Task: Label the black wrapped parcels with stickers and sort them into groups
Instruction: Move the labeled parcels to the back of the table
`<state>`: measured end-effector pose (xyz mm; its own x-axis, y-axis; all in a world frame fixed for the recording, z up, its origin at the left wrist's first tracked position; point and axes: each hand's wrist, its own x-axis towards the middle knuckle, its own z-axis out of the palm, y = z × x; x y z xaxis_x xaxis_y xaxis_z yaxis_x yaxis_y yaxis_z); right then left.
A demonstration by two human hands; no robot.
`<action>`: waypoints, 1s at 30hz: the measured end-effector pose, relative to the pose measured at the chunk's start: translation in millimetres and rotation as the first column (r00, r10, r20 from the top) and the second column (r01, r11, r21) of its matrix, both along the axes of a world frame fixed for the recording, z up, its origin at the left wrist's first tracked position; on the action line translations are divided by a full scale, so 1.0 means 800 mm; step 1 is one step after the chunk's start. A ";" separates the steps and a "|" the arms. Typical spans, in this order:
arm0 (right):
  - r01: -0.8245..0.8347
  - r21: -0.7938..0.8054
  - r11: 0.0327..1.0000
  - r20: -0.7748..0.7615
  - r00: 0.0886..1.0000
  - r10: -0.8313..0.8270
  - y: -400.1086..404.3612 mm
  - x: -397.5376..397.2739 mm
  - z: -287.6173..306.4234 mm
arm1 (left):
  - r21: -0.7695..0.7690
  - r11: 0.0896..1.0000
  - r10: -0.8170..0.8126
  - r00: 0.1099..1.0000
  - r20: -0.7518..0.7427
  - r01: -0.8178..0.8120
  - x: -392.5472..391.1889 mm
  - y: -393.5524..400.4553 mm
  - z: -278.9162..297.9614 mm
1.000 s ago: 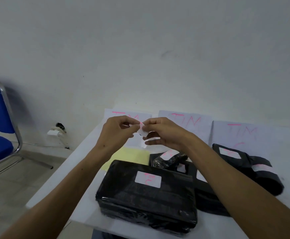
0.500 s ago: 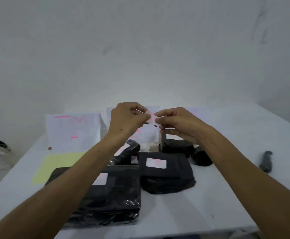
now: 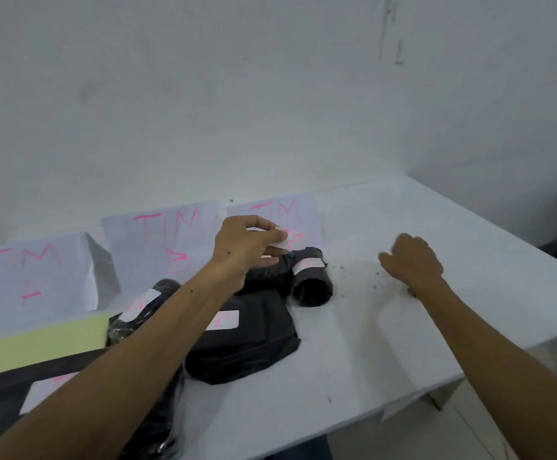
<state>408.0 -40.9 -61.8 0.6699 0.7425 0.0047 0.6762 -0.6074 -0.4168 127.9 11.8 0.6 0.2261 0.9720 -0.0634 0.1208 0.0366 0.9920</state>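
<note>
- Left hand (image 3: 244, 242) is raised above the parcels, grip pinching a small white sticker (image 3: 287, 239) with pink writing between thumb and fingertips. Sticker hangs in the air, stuck to nothing.
- Right hand (image 3: 413, 260) sits at 3 o'clock from the left, low over bare worktop (image 3: 386, 343), fingers loosely curled. It looks empty, but the palm side is hidden, so I cannot tell for sure.
- Black parcels: rolled one (image 3: 312, 280) just below the sticker at 6 o'clock, already labelled. Flat one (image 3: 244, 340) nearer the body, labelled. Another labelled one (image 3: 137, 310) at 9 o'clock from the flat one, partly under the left forearm. Big one (image 3: 21, 386) at bottom left has a white label too.
- Three paper signs against the wall read "TIM" plus a mark: left (image 3: 38, 273), middle (image 3: 167, 237), right (image 3: 280, 210). Likely the sort groups.
- Judgement: the step is placing this sticker. Every parcel in view seems labelled, so find the target first.
- To do it well: hold the sticker by one edge only. Steady the parcel with the right hand. Land one edge on a flat stretch of wrap, then smooth across.
- Risk: the wrap is wrinkly, so a crease or poor stick is likely on the rolled one.
- Yellow sheet (image 3: 38, 346) at 9 o'clock is probably the sticker backing.
</note>
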 end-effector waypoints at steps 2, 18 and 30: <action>0.077 -0.110 0.991 0.023 0.997 -0.075 -0.017 0.020 -0.021 | -0.012 1.000 -0.012 1.000 -0.002 0.012 0.003 0.001 -0.003; 0.089 0.492 0.866 -0.475 0.861 0.181 -0.005 -0.030 -0.005 | -0.074 0.994 -0.072 0.997 0.030 0.074 -0.010 0.005 0.002; 0.063 0.683 0.727 -0.712 0.279 0.645 0.053 -0.193 0.050 | 0.057 0.998 0.010 0.999 -0.051 -0.007 -0.110 0.007 0.034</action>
